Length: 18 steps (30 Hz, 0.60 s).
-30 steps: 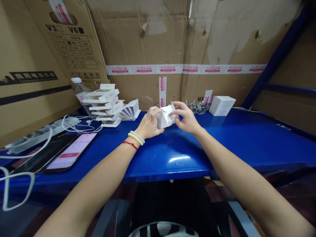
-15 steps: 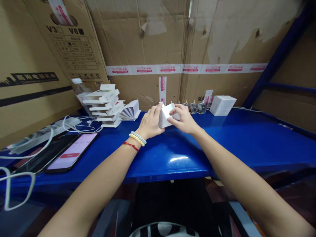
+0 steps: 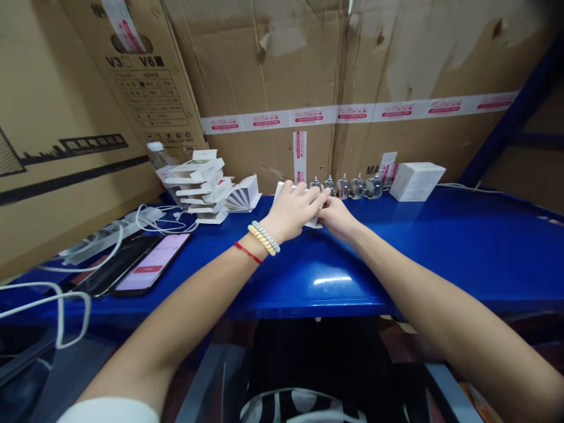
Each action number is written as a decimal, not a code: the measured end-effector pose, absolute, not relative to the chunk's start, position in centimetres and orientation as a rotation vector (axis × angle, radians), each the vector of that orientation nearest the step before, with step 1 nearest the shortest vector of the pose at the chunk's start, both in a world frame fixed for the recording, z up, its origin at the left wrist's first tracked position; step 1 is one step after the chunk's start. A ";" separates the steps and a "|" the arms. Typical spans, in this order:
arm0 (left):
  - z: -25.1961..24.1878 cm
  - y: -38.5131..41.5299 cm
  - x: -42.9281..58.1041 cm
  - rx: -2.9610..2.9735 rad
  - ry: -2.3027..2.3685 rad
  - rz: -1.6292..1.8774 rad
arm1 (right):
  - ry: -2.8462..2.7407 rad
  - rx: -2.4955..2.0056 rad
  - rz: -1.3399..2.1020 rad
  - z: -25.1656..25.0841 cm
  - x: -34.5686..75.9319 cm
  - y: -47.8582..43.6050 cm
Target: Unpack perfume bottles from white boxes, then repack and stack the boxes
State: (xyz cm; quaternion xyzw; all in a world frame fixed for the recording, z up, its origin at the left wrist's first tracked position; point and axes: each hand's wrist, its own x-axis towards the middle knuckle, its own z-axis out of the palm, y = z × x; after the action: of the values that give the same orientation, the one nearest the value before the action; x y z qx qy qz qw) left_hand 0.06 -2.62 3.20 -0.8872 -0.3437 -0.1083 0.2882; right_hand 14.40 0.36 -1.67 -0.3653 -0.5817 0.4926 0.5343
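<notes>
A small white cardboard box [image 3: 314, 223] is held between both hands above the blue table, mostly hidden by fingers. My left hand [image 3: 293, 210] lies over its top and near side, fingers curled across it toward the right hand. Gripping the box's right side, my right hand [image 3: 338, 217] has its fingertips close to the left fingers. Just behind the hands stands a row of small clear glass bottles [image 3: 357, 187] with pointed tops. What is inside the box cannot be seen.
A closed white box [image 3: 417, 181] stands right of the bottles. Left are stacked open white cartons [image 3: 200, 187], a fanned bundle of flat cartons [image 3: 244, 195], a plastic bottle [image 3: 159, 158], a lit phone [image 3: 152, 265] and white cables [image 3: 59, 314]. Cardboard [image 3: 282, 64] walls the blue table [image 3: 432, 252].
My left hand has moved from the box's left side to over its top. My right hand has lowered to its right side. The camera view has shifted slightly left.
</notes>
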 end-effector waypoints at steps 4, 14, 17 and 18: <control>5.9 -1.8 1.7 -2.446 -0.776 -0.007 | -1.085 -0.739 1.402 -2.1 14.4 0.7; 7.1 1.4 0.9 -2.406 -0.941 0.038 | -0.797 -0.822 1.387 -1.5 16.0 1.2; 5.6 2.5 -1.6 -2.469 -1.151 -0.047 | -0.833 -0.994 1.404 -1.2 16.9 1.4; 5.1 2.7 -2.4 -2.507 -1.223 -0.089 | -0.853 -1.031 1.416 -1.0 17.4 1.5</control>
State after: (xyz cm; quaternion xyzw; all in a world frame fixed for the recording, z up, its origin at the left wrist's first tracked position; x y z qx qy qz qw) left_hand -2.43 2.70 5.06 -0.8845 -0.4314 -0.0313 0.1747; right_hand 17.36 1.54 -1.01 -0.4376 -0.3621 0.6012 0.5621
